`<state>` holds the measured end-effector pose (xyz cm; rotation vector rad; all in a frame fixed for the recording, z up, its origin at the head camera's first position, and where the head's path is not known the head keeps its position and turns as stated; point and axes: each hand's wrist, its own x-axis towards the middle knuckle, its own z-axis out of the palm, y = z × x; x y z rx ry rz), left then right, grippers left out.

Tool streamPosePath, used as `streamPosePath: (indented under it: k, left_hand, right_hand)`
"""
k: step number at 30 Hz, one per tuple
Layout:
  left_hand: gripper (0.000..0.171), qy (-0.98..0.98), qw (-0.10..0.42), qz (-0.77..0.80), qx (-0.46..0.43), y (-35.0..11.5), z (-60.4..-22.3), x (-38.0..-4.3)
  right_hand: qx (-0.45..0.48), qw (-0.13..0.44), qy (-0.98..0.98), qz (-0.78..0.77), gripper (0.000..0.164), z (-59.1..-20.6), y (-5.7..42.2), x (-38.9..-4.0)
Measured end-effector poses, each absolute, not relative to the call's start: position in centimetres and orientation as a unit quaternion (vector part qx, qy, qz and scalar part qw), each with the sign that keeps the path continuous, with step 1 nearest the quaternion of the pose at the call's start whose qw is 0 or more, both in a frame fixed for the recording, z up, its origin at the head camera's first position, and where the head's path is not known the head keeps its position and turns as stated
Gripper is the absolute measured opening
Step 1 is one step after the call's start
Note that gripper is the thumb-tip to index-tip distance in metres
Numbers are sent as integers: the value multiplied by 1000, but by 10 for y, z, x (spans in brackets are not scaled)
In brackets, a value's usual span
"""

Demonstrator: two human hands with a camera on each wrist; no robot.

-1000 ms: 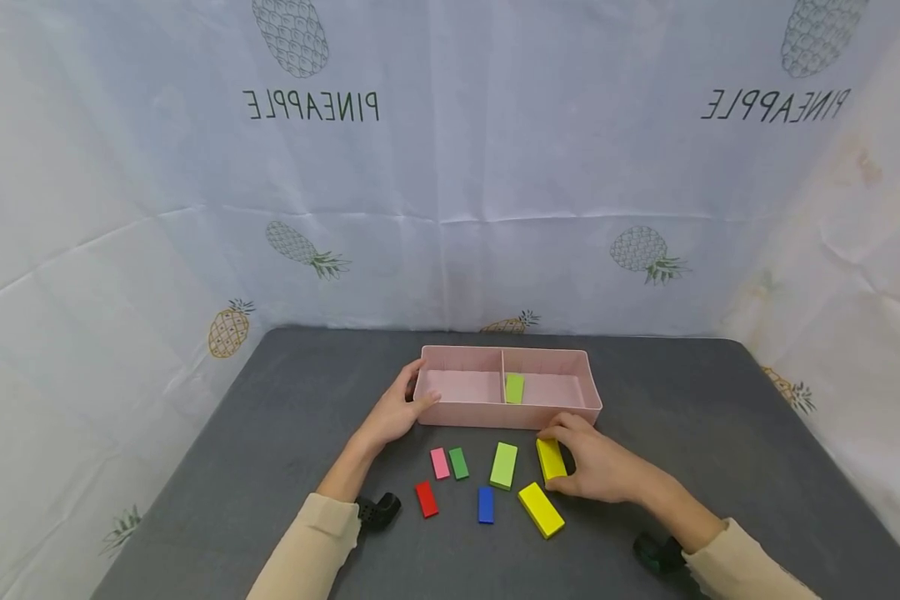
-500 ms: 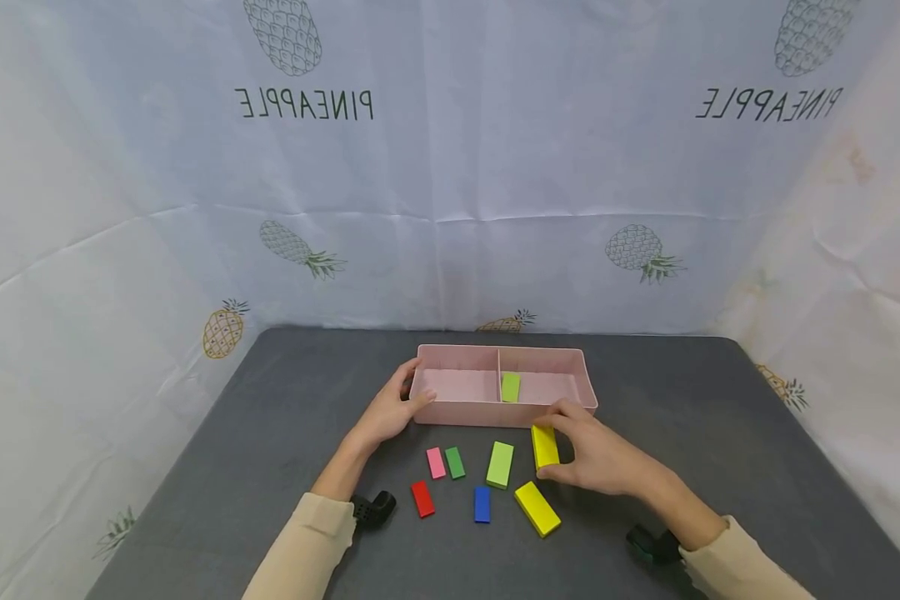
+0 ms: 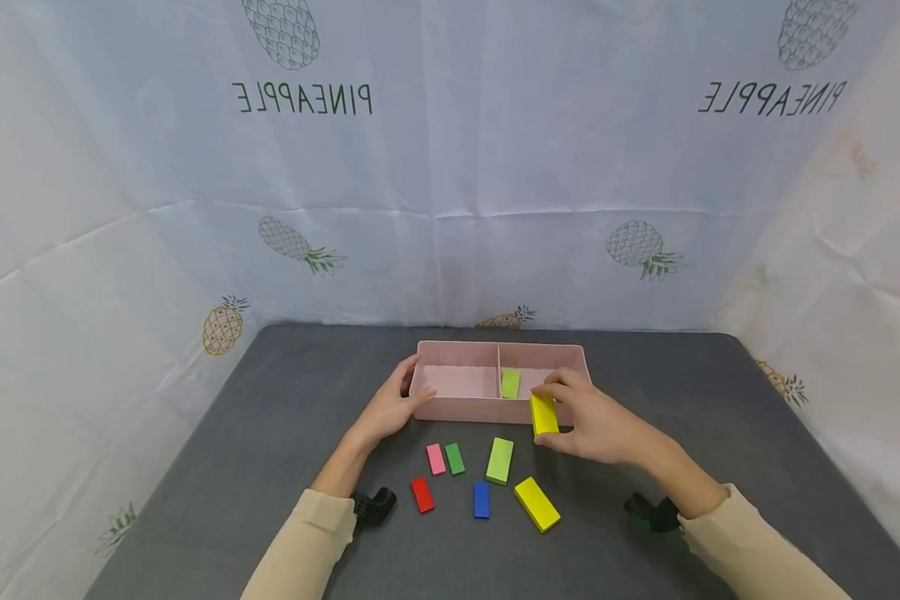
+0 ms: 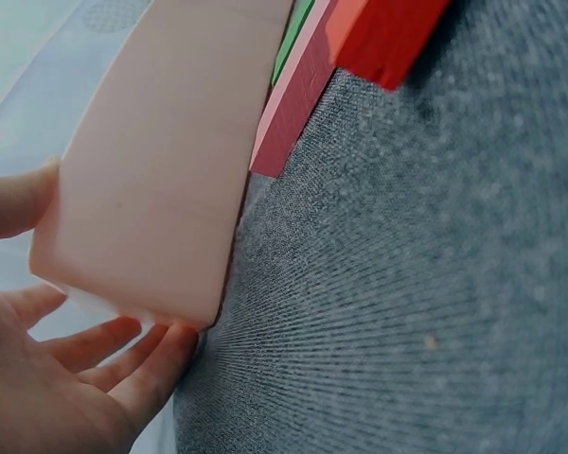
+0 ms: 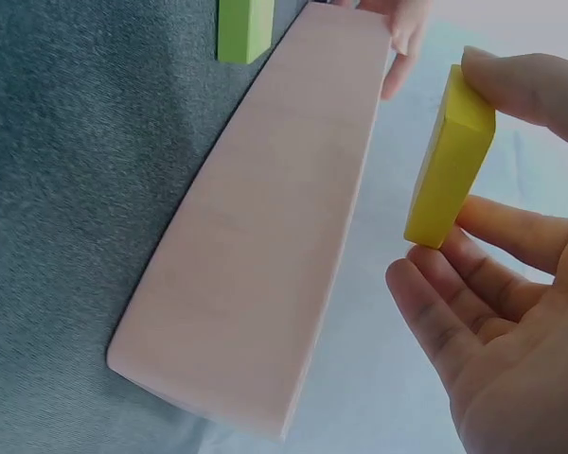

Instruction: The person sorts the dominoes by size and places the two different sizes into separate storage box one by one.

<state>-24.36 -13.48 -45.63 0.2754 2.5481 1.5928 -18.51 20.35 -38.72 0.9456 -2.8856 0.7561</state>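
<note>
My right hand (image 3: 600,419) pinches a yellow block (image 3: 544,414) between thumb and fingers, raised in front of the pink box (image 3: 457,409). In the right wrist view the yellow block (image 5: 451,159) is apart from the box wall. My left hand (image 3: 388,405) holds the box's left end, thumb at the front rim and fingers round the end wall, as the left wrist view also has it. A divider splits the box into two compartments. One light green block (image 3: 510,384) lies in the right compartment, against the divider; the left compartment shows only its bare floor.
Before the box on the dark table (image 3: 270,500) lie a pink block (image 3: 436,459), a green block (image 3: 455,458), a light green block (image 3: 499,461), a red block (image 3: 422,494), a blue block (image 3: 482,500) and a second yellow block (image 3: 537,504). A patterned curtain (image 3: 450,167) hangs behind.
My right hand has lifted the yellow block off the table and moved it up and forward to the box's front wall. My left hand keeps its hold on the box.
</note>
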Motion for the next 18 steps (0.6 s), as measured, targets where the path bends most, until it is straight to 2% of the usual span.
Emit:
streamPosePath:
  k: [18]
  left_hand:
    - [76,840,63,532,87,-134,-456,-241]
  right_hand:
    - [290,33,-922,256,53,-373,196,-215]
